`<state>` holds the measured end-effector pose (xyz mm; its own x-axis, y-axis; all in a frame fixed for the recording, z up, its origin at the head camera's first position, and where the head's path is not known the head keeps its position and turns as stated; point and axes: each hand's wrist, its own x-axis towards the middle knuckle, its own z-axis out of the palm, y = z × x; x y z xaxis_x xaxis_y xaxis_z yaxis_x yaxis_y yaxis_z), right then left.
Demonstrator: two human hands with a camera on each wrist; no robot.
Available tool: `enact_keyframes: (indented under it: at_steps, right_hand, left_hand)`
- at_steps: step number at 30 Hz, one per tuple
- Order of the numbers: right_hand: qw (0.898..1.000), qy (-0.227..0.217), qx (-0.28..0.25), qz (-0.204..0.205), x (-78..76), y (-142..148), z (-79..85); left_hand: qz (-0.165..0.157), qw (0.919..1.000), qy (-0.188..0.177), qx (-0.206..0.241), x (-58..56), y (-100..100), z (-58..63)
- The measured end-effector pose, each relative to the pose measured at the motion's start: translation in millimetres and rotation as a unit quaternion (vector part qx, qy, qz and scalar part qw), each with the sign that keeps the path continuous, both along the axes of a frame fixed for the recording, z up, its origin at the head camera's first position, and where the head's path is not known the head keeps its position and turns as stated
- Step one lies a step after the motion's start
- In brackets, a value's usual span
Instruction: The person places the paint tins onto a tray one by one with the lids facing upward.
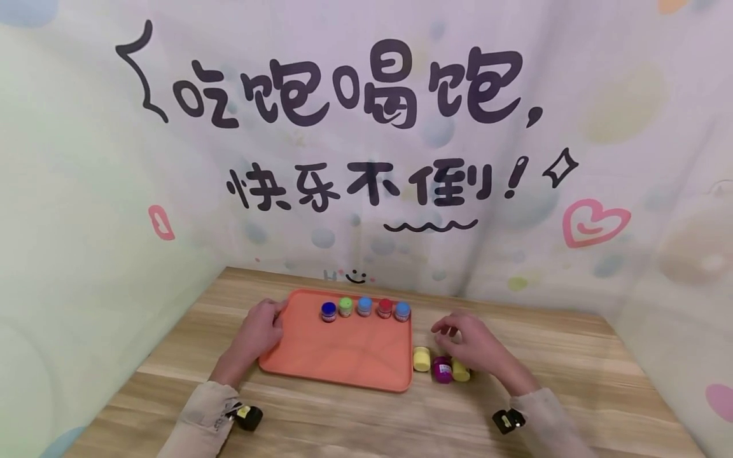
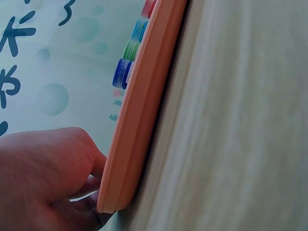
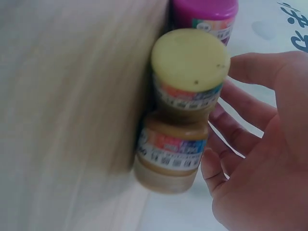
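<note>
My left hand (image 1: 261,329) holds the left rim of an orange tray (image 1: 343,356), which lies on the table. In the left wrist view its fingers bend round the corner of the tray's edge. Right of the tray, my right hand (image 1: 474,342) hovers with loosely bent fingers over small paint jars. In the right wrist view, a yellow-capped jar (image 3: 190,60) stands by the thumb tip and a brown jar (image 3: 171,147) sits close to the fingers. A purple jar (image 1: 442,369) is beside them. Another pale yellow jar (image 1: 421,359) stands near the tray's right edge.
Along the tray's far side stand several jars in a row: a dark blue one (image 1: 329,312), a green one (image 1: 345,306), a red one (image 1: 385,308) and light blue ones (image 1: 403,311). A printed cloth wall (image 1: 355,248) rises behind the wooden table (image 1: 343,423).
</note>
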<state>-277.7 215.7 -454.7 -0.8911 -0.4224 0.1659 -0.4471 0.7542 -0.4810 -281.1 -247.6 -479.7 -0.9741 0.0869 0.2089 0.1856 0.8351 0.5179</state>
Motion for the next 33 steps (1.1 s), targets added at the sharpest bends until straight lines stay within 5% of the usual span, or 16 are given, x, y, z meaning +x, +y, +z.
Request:
enact_keyframes:
  at_steps: [33]
  right_hand:
    - [0.996,-0.008,0.077,-0.045,15.6,10.3,-5.1]
  left_hand:
    - [0.009,0.9999,-0.011,-0.005,0.6,1.5,1.4]
